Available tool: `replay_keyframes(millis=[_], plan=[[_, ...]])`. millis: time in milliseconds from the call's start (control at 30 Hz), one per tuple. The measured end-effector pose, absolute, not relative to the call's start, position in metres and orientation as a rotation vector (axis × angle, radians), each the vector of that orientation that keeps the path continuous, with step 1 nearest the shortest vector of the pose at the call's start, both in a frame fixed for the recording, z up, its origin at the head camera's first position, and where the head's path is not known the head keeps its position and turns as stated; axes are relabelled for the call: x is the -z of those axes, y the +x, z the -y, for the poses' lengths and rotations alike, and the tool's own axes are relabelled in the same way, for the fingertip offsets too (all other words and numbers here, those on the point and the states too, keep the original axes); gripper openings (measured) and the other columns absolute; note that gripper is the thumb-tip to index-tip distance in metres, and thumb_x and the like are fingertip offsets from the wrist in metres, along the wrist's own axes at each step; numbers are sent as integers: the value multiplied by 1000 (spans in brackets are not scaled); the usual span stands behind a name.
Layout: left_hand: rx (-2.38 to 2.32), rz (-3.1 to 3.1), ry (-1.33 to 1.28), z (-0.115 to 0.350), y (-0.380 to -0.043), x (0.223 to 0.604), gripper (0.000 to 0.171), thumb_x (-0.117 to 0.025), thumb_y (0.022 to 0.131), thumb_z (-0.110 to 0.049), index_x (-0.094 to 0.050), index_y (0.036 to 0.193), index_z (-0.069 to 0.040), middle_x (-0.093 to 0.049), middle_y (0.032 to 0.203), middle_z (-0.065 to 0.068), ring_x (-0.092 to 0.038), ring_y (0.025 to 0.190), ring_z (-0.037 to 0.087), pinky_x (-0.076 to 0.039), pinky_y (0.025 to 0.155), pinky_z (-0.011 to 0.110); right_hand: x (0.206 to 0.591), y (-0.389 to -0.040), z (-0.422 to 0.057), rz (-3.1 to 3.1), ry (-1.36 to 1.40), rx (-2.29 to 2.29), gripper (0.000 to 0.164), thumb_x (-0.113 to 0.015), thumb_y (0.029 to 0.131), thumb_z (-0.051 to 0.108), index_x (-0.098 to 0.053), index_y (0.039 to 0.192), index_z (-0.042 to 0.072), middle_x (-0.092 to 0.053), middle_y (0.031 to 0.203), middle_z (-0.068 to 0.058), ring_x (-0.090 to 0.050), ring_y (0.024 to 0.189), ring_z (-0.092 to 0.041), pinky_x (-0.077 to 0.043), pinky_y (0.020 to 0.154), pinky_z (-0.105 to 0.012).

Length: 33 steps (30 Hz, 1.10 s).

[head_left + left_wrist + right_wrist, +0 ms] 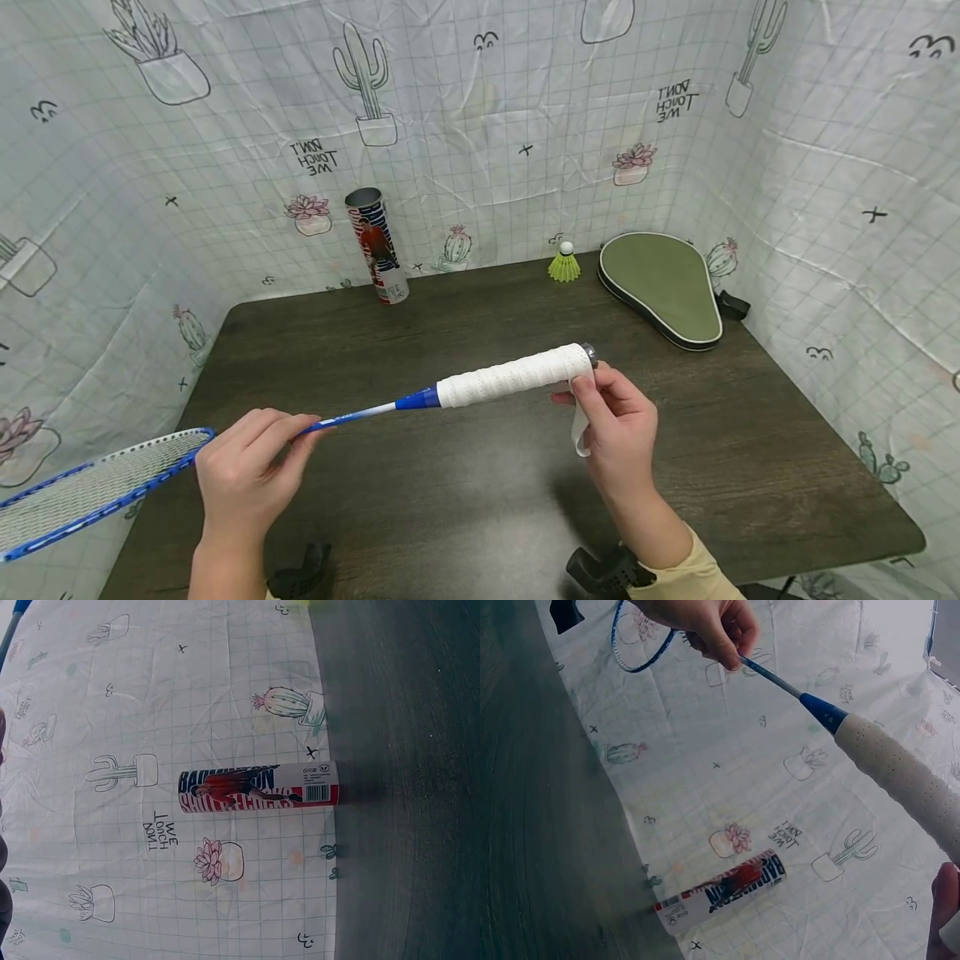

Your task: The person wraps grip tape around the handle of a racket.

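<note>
A blue and white badminton racket (417, 398) is held above the table, its strung head (112, 483) at the left. My left hand (251, 467) pinches the thin shaft between thumb and fingers. White perforated overgrip tape (513, 377) wraps the handle in overlapping turns, from the blue cone to near the dark butt end (589, 353). At that end my right hand (621, 425) pinches the tape, and a loose strip hangs below the thumb. In the right wrist view, the left hand (716, 630) is on the shaft and the wrapped handle (900, 772) runs toward the right hand.
A shuttlecock tube (378, 250) stands upright at the back left of the dark table (465, 500). Toward the back right are a yellow shuttlecock (565, 265), cork up, and a green racket-shaped case (663, 283). A patterned cloth (465, 125) surrounds the back and sides.
</note>
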<state>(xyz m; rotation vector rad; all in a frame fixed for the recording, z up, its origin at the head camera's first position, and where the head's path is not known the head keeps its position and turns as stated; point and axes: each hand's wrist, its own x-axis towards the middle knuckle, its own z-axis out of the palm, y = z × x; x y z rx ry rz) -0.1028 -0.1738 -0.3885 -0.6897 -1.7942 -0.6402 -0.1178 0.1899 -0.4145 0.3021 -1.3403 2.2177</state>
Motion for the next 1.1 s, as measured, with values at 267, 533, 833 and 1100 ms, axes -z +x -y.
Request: replay_keyframes(millis=[267,533,833,1100], plan=[[611,1815,-616,174,-104,391,36,-77,94,-36,-81,78,-5,-71,70,3,-57,58,21,-43,59,28,415,-118,-189,1312,318,-2174,15,-75,90,-5,-66,80,-10,-69,86,-10,-72,70,-18,-58,57,-24],[626,1824,-626,176,-104,392,36,-77,95,-36,-80,79,-3,-70,69,3,-57,57,19,-44,59,27,415,-118,-191,1366,372,-2163,9,-66,94,-11,-64,88,-17,-73,89,-14,-73,69,-19,-35,35,-21],[633,1801,-682,174,-102,391,32,-77,94,-31,-78,75,-5,-66,65,0,-56,52,13,-44,51,22,418,-119,-190,1306,405,-2193,18,-68,93,-11,-58,82,-22,-67,96,-12,-68,85,-21,-62,67,-31],[655,1823,-700,178,-102,394,31,-76,96,-28,-80,79,-3,-70,69,3,-53,53,12,-39,50,20,420,-117,-192,1276,494,-2207,14,-57,94,-20,-68,88,-13,-69,101,-12,-68,89,-24,-63,68,-33]])
